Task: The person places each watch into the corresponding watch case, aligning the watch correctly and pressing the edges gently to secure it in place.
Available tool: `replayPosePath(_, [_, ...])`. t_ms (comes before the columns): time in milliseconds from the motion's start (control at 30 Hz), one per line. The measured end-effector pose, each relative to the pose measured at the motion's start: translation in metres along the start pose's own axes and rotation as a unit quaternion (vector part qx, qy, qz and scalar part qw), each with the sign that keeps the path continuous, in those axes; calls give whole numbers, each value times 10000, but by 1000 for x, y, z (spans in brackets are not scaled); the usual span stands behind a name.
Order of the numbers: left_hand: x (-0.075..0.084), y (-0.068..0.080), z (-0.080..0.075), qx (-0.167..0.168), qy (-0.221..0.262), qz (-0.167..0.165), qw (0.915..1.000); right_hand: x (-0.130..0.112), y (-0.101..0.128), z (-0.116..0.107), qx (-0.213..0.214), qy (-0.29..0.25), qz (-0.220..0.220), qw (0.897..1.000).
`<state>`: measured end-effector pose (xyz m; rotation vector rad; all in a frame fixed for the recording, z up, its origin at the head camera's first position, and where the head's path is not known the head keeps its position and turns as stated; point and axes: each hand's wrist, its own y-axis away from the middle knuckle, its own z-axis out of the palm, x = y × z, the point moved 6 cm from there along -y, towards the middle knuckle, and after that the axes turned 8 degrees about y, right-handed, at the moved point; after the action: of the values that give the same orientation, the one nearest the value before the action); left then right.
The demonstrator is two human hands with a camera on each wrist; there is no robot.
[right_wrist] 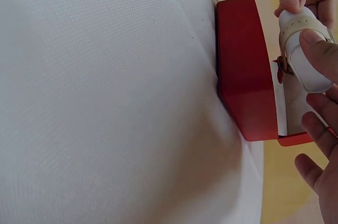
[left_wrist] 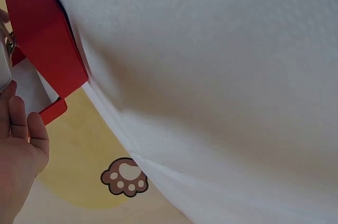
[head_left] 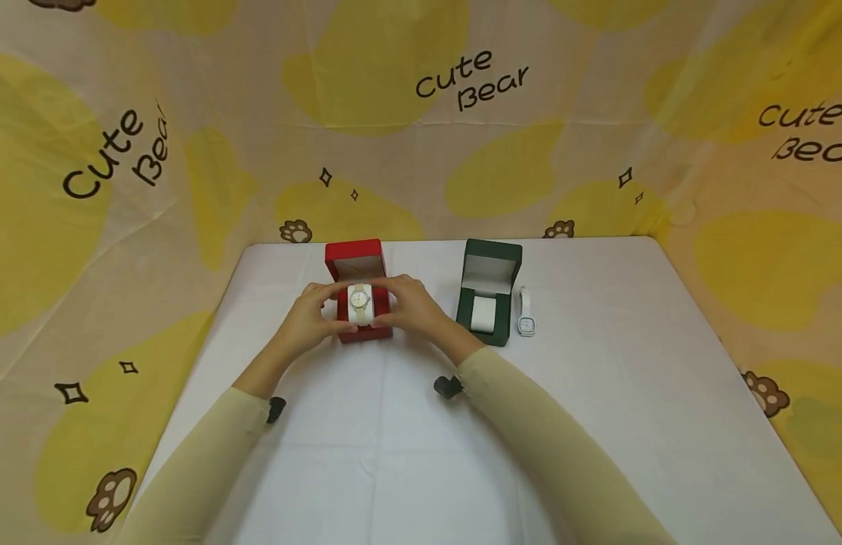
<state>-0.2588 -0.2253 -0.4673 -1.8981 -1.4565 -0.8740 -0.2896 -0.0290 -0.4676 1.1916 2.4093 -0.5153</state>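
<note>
Left hand (head_left: 313, 315) and right hand (head_left: 415, 307) pinch the watch cushion (right_wrist: 309, 70) over the red box (head_left: 366, 335), near the far table edge (head_left: 424, 244).

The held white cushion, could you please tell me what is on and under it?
A cream-strapped watch is wrapped around the white cushion. Beneath is the red box; its floor there cannot be seen, covered by the cushion.

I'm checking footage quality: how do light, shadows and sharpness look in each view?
Head view: fairly even light; the cream-strapped round-faced watch shows too small to read. Left wrist view: dimmer, a broad soft shadow crosses the white cloth tabletop beside the red hinged rectangular box. Right wrist view: similar soft shadow by that box, no strong glare.
</note>
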Motion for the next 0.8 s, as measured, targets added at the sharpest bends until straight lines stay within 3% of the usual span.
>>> replayPosePath(200, [-8, -4, 1, -80, 53, -137, 9999, 4, -4, 6, -163, -310, 285, 9990])
replayPosePath(800, [-17, -11, 6, -254, 9, -237, 9994, 12, -8, 18, -165, -360, 450, 9982])
